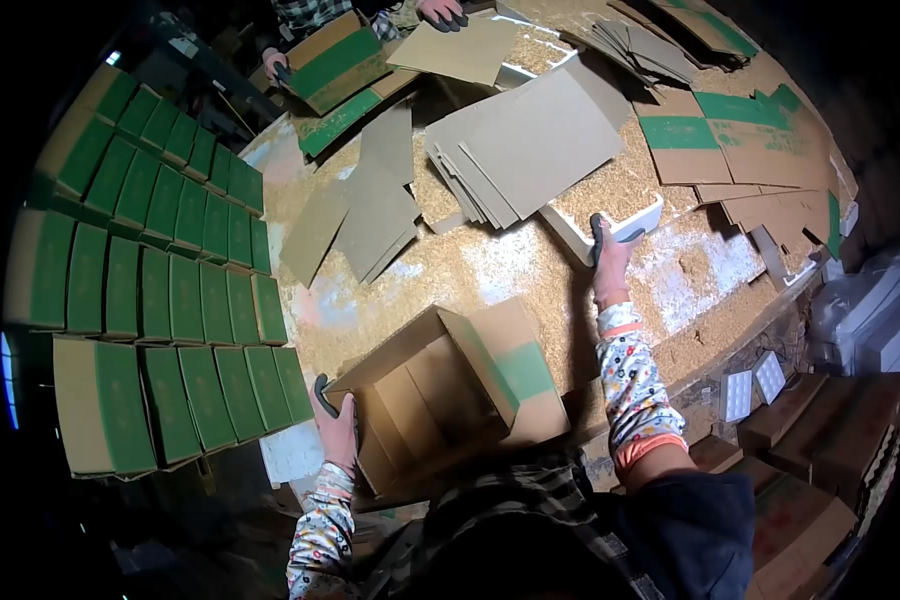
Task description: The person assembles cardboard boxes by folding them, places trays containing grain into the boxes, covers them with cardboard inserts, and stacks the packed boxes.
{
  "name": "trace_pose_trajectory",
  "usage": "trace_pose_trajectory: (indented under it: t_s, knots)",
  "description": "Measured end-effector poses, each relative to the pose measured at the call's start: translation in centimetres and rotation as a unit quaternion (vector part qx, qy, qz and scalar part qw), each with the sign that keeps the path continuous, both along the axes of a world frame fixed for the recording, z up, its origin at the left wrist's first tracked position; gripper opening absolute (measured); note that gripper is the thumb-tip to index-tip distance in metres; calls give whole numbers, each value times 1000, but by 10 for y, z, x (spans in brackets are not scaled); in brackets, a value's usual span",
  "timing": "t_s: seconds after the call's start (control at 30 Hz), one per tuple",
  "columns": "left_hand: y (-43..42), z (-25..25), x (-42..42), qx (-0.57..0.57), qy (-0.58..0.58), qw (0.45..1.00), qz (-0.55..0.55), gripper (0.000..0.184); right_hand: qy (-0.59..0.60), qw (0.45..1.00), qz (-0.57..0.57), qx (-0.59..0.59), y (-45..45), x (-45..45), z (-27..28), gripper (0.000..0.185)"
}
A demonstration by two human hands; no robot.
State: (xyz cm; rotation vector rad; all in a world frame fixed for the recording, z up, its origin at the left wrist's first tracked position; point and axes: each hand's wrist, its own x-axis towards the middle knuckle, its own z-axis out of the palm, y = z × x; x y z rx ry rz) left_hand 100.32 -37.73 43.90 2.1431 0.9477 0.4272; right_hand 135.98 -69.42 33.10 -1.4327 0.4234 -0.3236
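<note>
Directly before me an open cardboard box (425,405) with a green band stands tilted on the work table, its inside facing up. My left hand (338,428), in a pink glove with dark fingertips, is closed on the box's left edge. My right hand (612,262), gloved alike, grips the near rim of a white tray (573,236) heaped with sawdust. Part of that tray lies under a stack of grey cardboard sheets (530,140). Thumb and fingers of the right hand are spread around the rim.
Rows of green-banded cartons (150,285) line the left side. Sawdust (450,270) covers much of the table (290,450). Flattened cardboard (730,140) lies at the right. Across the table, a co-worker's gloved hands (442,13) handle a box (335,65) and a sheet. Brown cartons (800,520) stand lower right.
</note>
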Motion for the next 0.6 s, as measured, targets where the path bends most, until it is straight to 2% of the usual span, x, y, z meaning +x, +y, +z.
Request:
trace_pose_trajectory:
  t_s: [0.07,0.13,0.17,0.2,0.23,0.27,0.33,0.37,0.4,0.47,0.53,0.57,0.6]
  knots:
    - [8,-6,-6,-49,-15,999,-9,52,-31,986,132,-101,-43,0,-2,76]
    - [10,-7,-11,-27,-39,999,-17,53,-137,907,262,-299,-84,-30,22,56]
    - [10,-10,-11,-19,-53,998,-19,54,-166,874,299,-346,-100,-50,35,47]
    - [15,-26,-14,-38,-95,995,6,53,-161,834,309,-427,-114,-67,46,51]
    - [13,-23,-14,-107,-115,987,32,50,-109,879,328,-327,-119,-86,51,54]
    - [13,-19,-9,-175,-136,973,60,47,-70,898,353,-251,-123,-96,56,57]
    - [39,-67,-6,-384,-282,879,-1,37,4,911,394,-124,-129,-113,68,64]
    - [47,-69,4,-472,-294,831,-10,30,41,904,418,-73,-128,-123,72,68]
    - [59,-69,11,-550,-309,776,-20,24,24,895,434,-101,-126,-129,72,69]
    - [66,-66,33,-503,-307,806,53,17,-3,881,453,-137,-115,-137,87,64]
    - [87,-84,50,-617,-310,720,61,16,-26,866,469,-168,-79,-142,144,53]
    - [80,-73,50,-621,-295,723,63,22,-31,849,485,-210,-61,-147,172,48]
    - [75,-61,53,-627,-277,726,61,30,-107,780,526,-321,-39,-162,213,42]
